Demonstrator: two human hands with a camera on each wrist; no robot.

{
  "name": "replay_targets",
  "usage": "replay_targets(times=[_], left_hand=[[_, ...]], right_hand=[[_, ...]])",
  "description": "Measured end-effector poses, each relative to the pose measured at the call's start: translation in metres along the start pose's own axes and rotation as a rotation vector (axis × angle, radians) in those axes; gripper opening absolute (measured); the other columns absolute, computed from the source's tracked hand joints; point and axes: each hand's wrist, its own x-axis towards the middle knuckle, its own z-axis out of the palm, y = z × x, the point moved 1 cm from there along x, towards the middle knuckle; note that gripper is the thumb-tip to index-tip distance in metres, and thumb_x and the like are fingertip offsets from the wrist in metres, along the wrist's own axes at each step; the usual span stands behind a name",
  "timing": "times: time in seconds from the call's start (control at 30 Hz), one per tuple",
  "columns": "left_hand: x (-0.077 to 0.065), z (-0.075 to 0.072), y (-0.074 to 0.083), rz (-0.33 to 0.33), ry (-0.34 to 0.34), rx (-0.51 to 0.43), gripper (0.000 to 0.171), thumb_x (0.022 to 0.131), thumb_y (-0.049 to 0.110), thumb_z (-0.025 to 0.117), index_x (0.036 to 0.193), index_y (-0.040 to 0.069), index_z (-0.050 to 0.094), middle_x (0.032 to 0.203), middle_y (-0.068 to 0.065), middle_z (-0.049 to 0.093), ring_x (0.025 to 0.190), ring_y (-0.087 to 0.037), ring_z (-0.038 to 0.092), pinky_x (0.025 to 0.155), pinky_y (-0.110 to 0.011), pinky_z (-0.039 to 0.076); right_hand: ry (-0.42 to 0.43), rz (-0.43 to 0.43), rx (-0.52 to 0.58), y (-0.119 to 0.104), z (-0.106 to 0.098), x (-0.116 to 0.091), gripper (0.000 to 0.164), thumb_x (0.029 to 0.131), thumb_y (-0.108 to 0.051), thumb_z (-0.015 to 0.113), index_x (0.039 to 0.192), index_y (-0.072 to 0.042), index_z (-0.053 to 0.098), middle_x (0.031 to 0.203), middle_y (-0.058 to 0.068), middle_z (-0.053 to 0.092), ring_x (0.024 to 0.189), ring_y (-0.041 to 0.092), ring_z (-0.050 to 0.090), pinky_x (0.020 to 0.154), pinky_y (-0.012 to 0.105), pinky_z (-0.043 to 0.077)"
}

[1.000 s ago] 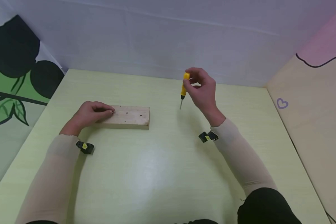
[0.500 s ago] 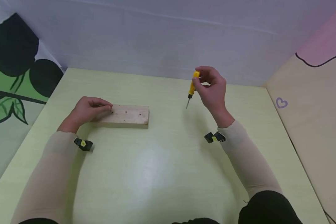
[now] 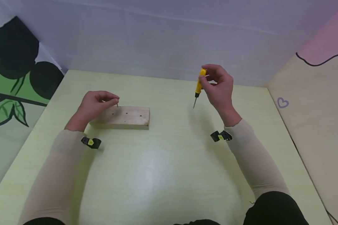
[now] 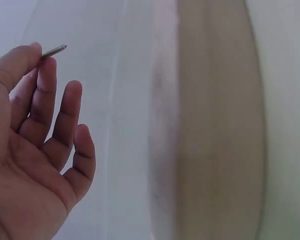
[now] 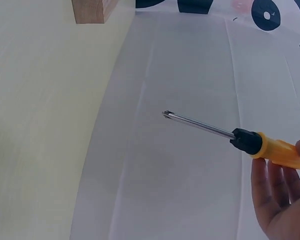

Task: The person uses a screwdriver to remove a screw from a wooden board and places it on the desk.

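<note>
My left hand (image 3: 93,105) is above the left part of a pale wooden block (image 3: 133,116) with several small dark holes in its top. Thumb and index finger pinch a small screw (image 4: 54,52), its pointed end jutting out past the fingertips in the left wrist view. Off to the right, my right hand (image 3: 222,89) grips a screwdriver (image 3: 199,85) by its yellow handle, raised over the far part of the table. The shaft slants down to the left. A cross-shaped tip (image 5: 167,114) shows in the right wrist view.
The block lies flat on a light wood-look table (image 3: 157,168). A pale cloth wall (image 3: 157,40) rises behind the far edge. Side panels stand on the left (image 3: 14,147) and right (image 3: 312,118), and a camera is strapped to each wrist.
My left hand has lifted from the block's left end and shifted slightly right, bringing the pinched screw into view. The right hand has drifted right with the screwdriver.
</note>
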Motion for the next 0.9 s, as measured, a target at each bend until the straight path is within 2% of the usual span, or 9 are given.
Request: replay_targets(times=[0.13, 0.27, 0.37, 0.63, 0.9], left_hand=[[0.005, 0.008, 0.023, 0.039, 0.001, -0.022, 0.041, 0.088, 0.048, 0.065, 0.11, 0.014, 0.072, 0.087, 0.017, 0.069, 0.087, -0.007, 0.058, 0.068, -0.024, 0.047], [0.015, 0.021, 0.045, 0.03, -0.023, -0.048, 0.039, 0.087, 0.051, 0.065, 0.108, 0.018, 0.072, 0.093, 0.005, 0.07, 0.09, -0.012, 0.058, 0.073, -0.029, 0.047], [0.024, 0.032, 0.057, 0.032, -0.053, -0.066, 0.037, 0.087, 0.05, 0.065, 0.107, 0.019, 0.072, 0.096, 0.002, 0.069, 0.092, -0.014, 0.058, 0.078, -0.032, 0.047], [0.043, 0.06, 0.081, 0.064, -0.131, -0.096, 0.026, 0.089, 0.039, 0.066, 0.104, 0.019, 0.073, 0.1, -0.004, 0.07, 0.095, -0.016, 0.06, 0.081, -0.034, 0.049], [0.056, 0.097, 0.091, 0.036, -0.206, -0.005, 0.023, 0.09, 0.031, 0.064, 0.106, 0.017, 0.073, 0.107, -0.002, 0.068, 0.1, -0.019, 0.061, 0.083, -0.036, 0.052]], right_hand=[[-0.004, 0.011, -0.02, 0.001, -0.003, 0.001, 0.025, 0.087, -0.008, 0.067, 0.111, -0.001, 0.066, 0.094, -0.003, 0.067, 0.076, 0.011, 0.065, 0.066, 0.016, 0.056], [0.0, 0.018, -0.043, 0.007, -0.011, 0.003, 0.025, 0.088, -0.007, 0.066, 0.112, -0.002, 0.066, 0.093, -0.003, 0.067, 0.074, 0.011, 0.065, 0.064, 0.016, 0.056], [0.004, 0.019, -0.059, 0.01, -0.018, 0.004, 0.025, 0.088, -0.006, 0.066, 0.112, -0.002, 0.067, 0.092, -0.004, 0.066, 0.073, 0.011, 0.064, 0.063, 0.017, 0.056], [0.011, 0.066, -0.123, 0.028, -0.035, 0.007, 0.025, 0.089, -0.011, 0.066, 0.113, -0.004, 0.067, 0.092, -0.005, 0.065, 0.071, 0.012, 0.062, 0.061, 0.017, 0.056], [-0.054, 0.216, -0.199, 0.062, -0.035, 0.007, 0.026, 0.09, -0.015, 0.065, 0.115, -0.007, 0.067, 0.093, 0.0, 0.063, 0.074, 0.014, 0.06, 0.059, 0.017, 0.056]])
